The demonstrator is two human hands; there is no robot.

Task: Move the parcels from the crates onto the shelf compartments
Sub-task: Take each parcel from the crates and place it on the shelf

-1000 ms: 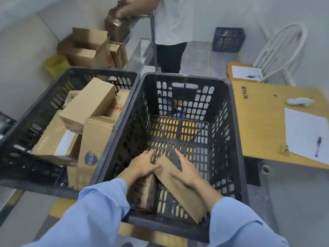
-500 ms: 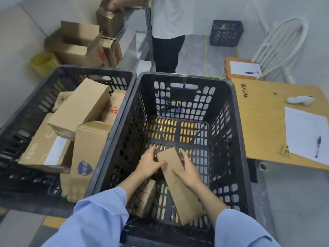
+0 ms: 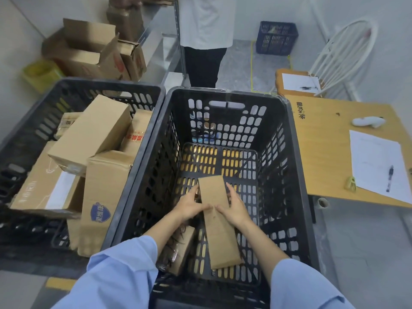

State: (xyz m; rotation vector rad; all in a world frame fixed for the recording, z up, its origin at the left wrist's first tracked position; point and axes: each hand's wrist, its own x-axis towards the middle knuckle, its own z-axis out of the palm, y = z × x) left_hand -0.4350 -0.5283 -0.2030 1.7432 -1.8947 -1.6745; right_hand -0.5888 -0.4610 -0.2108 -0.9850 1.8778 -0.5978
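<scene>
Left hand (image 3: 189, 206) and right hand (image 3: 234, 209) both down inside right crate (image 3: 289, 166), fingers curled round long flat parcel (image 3: 217, 221), one hand per long edge, thumbs on top face. I see parcel tilted, far end raised, near end on crate floor. Second small parcel (image 3: 180, 250) lies under my left forearm. Left crate (image 3: 26, 134) packed with cardboard boxes (image 3: 91, 132). Wooden table (image 3: 327, 152) just beside right crate.
</scene>
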